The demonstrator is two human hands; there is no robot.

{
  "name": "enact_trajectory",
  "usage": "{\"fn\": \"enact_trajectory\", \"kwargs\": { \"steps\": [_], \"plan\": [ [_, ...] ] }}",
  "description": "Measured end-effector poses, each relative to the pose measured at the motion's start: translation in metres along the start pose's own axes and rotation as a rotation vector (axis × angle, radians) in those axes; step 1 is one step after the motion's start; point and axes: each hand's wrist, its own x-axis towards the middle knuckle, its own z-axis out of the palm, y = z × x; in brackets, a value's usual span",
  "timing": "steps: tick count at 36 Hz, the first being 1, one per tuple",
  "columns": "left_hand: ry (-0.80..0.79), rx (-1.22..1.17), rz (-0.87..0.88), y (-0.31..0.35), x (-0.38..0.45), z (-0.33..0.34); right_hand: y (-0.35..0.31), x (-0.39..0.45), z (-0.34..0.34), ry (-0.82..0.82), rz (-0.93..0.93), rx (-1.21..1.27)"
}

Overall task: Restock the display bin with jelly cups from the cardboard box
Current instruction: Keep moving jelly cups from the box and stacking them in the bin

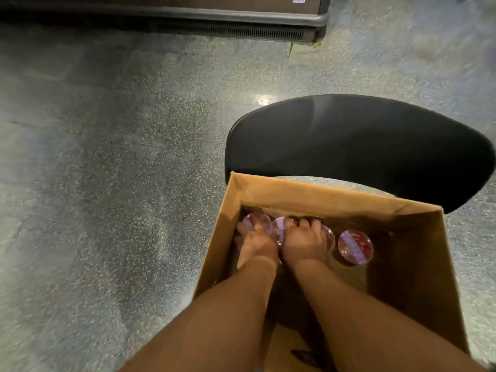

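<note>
Gripping jelly cups (pixel 257 220) (purple-lidded) inside cardboard box (pixel 316 196): left hand (pixel 253 244), right hand (pixel 303 244).

Speckled floor (pixel 107 183): cardboard box (pixel 418 264), black stool (pixel 349 146).

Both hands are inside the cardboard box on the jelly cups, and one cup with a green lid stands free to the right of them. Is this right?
Not quite. The head view shows both hands, left and right, inside the box on the cups, but the free cup to their right has a purple and red lid, not green.
</note>
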Motion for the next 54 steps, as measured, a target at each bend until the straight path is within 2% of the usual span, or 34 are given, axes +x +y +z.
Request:
{"fn": "enact_trajectory", "kwargs": {
  "steps": [5,9,13,16,23,31,34,39,44,49,54],
  "plan": [
    [0.058,0.117,0.005,-0.006,0.007,0.003,-0.001,-0.001,0.011,0.128,-0.027,0.006],
    [0.063,0.289,0.133,0.0,0.008,-0.003,0.002,-0.001,0.014,0.161,-0.02,0.05],
    [0.048,0.293,0.144,0.002,0.013,-0.006,0.004,-0.002,0.016,0.177,0.012,0.13],
    [0.049,0.274,0.121,0.002,0.011,-0.005,0.006,-0.005,0.015,0.122,0.02,0.145],
    [-0.02,0.427,0.112,0.011,-0.009,-0.024,0.001,-0.018,-0.013,-0.077,0.022,0.155],
    [-0.017,0.486,0.266,0.027,-0.051,-0.071,0.004,-0.068,-0.072,0.067,0.03,0.13],
    [0.056,0.517,0.345,0.035,-0.076,-0.097,0.007,-0.093,-0.105,0.126,0.084,0.116],
    [0.128,0.413,0.445,0.051,-0.128,-0.141,0.003,-0.135,-0.159,0.131,0.203,0.147],
    [0.097,0.318,0.535,0.065,-0.192,-0.191,-0.005,-0.197,-0.222,0.14,0.296,0.125],
    [0.087,0.221,0.689,0.06,-0.261,-0.236,-0.013,-0.271,-0.262,0.346,0.406,0.142],
    [0.035,0.114,0.858,0.049,-0.339,-0.275,-0.038,-0.386,-0.321,0.488,0.531,0.199]
  ]
}}
